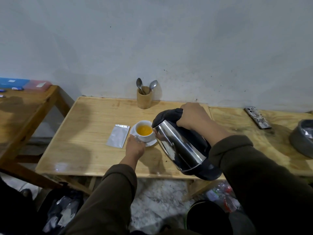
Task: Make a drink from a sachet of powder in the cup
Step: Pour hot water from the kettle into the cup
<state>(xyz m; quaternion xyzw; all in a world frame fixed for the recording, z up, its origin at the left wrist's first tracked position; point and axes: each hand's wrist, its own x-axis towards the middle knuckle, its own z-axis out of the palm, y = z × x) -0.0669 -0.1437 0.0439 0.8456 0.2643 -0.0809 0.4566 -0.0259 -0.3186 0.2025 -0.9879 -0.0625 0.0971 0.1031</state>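
A white cup [147, 137] holding orange liquid stands on a white saucer [151, 143] in the middle of the wooden table [88, 133]. My left hand [135, 147] holds the cup by its handle side. My right hand [192, 116] grips the black handle of a steel kettle [179, 145], which is tilted with its spout over the cup's right rim. A silver sachet [118, 135] lies flat just left of the saucer.
A wooden holder [144, 100] with two spoons stands at the back by the wall. A phone [257, 117] and a grey bowl [300, 141] lie on the right table. A second wooden table [20, 109] with boxes stands on the left. Bags sit on the floor below.
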